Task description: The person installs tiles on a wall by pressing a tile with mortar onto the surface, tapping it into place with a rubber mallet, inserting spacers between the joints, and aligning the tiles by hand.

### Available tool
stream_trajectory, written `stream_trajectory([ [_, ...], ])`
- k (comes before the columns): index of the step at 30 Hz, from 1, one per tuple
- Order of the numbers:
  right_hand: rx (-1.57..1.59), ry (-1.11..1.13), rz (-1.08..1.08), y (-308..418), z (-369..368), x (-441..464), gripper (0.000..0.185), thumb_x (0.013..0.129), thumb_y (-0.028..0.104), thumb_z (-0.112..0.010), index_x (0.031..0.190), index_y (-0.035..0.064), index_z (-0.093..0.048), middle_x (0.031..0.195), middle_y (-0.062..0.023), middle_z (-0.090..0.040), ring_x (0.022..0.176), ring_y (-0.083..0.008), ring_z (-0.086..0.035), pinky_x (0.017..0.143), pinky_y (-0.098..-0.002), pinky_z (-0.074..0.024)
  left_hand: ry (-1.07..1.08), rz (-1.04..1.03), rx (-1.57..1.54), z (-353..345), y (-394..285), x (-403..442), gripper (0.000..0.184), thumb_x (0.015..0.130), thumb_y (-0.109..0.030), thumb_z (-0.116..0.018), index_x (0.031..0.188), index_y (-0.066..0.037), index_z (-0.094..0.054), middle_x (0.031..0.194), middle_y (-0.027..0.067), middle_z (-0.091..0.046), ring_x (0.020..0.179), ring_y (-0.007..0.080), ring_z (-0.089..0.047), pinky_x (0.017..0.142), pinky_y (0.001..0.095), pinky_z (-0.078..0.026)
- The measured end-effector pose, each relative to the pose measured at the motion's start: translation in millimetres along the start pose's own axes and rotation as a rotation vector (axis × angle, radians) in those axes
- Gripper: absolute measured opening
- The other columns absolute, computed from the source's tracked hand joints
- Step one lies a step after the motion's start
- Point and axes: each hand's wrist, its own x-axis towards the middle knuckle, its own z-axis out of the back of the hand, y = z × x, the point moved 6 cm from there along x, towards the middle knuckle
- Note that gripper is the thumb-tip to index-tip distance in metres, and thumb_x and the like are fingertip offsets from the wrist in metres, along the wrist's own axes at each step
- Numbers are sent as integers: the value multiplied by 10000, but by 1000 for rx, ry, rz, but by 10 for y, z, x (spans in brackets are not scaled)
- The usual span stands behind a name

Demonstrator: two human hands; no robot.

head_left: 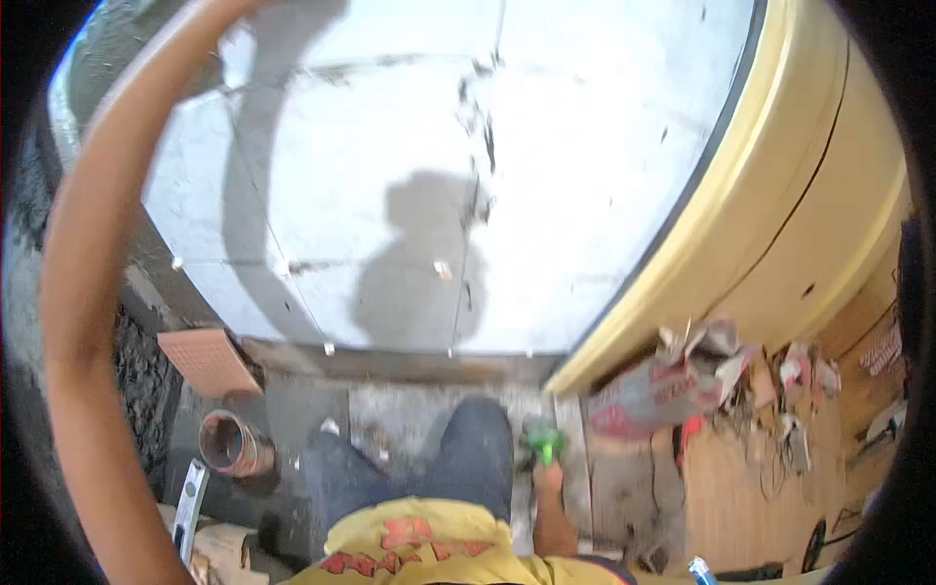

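Note:
My right hand (548, 478) is low in the view, beside my right knee, closed around the light green handle of a green tool (542, 441). The tool's exact kind is too blurred to tell. My left arm stretches up along the left side, and its hand is beyond the top edge. White tiles (370, 166) with dark smudged joints cover the wall before me, with small white pieces at some joints. Shadows of my head and raised arm fall on them.
A bucket (234, 444) stands at the lower left, near a reddish tile (210, 361) and a level (189, 507). At the right are a yellow curved panel (780, 166), a crumpled sack (643, 395), and a wooden board (736, 497) with scattered cables and scraps.

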Motion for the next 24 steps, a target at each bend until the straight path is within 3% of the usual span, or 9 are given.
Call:
stream_trajectory([
  [4,446,-619,538,966,977,-233,276,945,259,-664,1011,-5,-708,872,-244,-724,883,-415,-716,772,-515,-545,65,78,-48,-83,263,-9,1288,678,-471,-865,1606,46,-138,1626,386,-158,1520,574,-39,1246,625,-40],
  [6,606,-223,476,1877,1828,-163,282,966,226,-648,1055,-41,-639,843,-148,-653,762,-273,-608,734,-412,-477,-96,57,-165,-208,363,-75,1226,705,-460,-849,1618,-6,-169,1647,346,-154,1527,555,-65,1245,630,-60],
  [7,858,-152,651,2671,2594,-801,263,1003,241,-626,1006,-22,-628,780,-64,-589,703,-159,-554,640,-350,-444,-177,43,-226,-218,399,-76,1195,719,-454,-841,1624,-32,-184,1658,326,-152,1531,546,-77,1245,633,-70],
  [8,823,-215,895,3263,3191,-1277,263,1030,252,-604,1054,-9,-624,753,-13,-563,685,-86,-536,600,-288,-427,-121,128,-156,-230,386,-107,1206,723,-546,-816,1623,-40,-193,1663,308,-161,1535,525,-101,1231,632,-131],
  [10,945,-276,1114,4079,3727,-1712,280,1031,261,-594,1099,-11,-603,698,-4,-552,643,-108,-531,588,-295,-442,-34,308,-2,-77,328,-200,1247,731,-729,-765,1622,-55,-210,1672,271,-178,1545,483,-148,1202,628,-253],
  [13,826,-432,1413,5158,4265,-2092,256,1056,244,-532,1124,11,-614,702,24,-532,602,-92,-503,546,-281,-426,23,429,-49,18,314,-322,1287,728,-724,-771,1596,37,-202,1665,303,-158,1534,516,-142,1185,672,-233],
  [14,735,-495,1463,5488,4439,-2376,298,1034,279,-560,1115,-6,-596,693,-108,-573,622,-192,-555,593,-383,-466,25,457,-74,32,299,-361,1270,741,-710,-769,1584,65,-218,1660,316,-153,1529,525,-150,1177,683,-235],
  [17,572,-487,1639,6359,4723,-3101,403,1047,373,-541,1093,-23,-591,695,-243,-621,639,-414,-630,618,-475,-478,29,499,-166,-69,282,-396,1311,733,-721,-765,1594,69,-169,1681,283,-133,1553,492,-107,1195,673,-207],
  [24,384,-495,1685,7373,4634,-3415,470,1062,448,-480,1077,-10,-585,731,-294,-655,731,-501,-659,689,-573,-494,71,523,-142,85,229,-419,1230,747,-635,-795,1582,74,-234,1690,265,-133,1560,464,-129,1182,659,-268],
])
